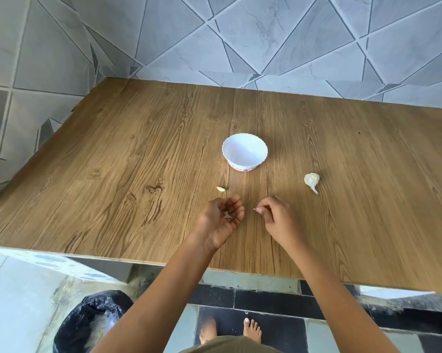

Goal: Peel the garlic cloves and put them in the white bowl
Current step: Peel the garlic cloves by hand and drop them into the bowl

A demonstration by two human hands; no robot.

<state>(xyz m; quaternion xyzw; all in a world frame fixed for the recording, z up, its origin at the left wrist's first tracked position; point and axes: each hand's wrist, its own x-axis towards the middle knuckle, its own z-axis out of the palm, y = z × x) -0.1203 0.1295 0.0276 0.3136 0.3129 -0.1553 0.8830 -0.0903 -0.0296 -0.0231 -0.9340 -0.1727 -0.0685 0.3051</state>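
**Head view.** Wooden table [138, 149] stands against tiled wall [265, 34].

- White bowl [245, 151]: upright, mouth up, approx. mid-table, pink band at base.
- Garlic clove [221, 189]: lies flat on table, L of bowl and nearer the front edge, not touching it. Long axis runs approx. left-right, R end tipped slightly toward front edge. Cannot tell which end is the tip.
- Garlic bulb [311, 180]: on its side, R of bowl, apart from it. Stem points toward front edge, slightly R.
- Left hand [223, 216]: palm up, just in front of clove, not touching it. Fingers loosely cupped, gripping nothing. Peel scraps [229, 215] lie in palm.
- Right hand [276, 212]: knuckles up, beside L hand, a gap between them. Thumb & forefinger pinch small peel bit [255, 209]; other fingers curled.
- Black-lined bin [92, 324]: on floor below front edge, L side.
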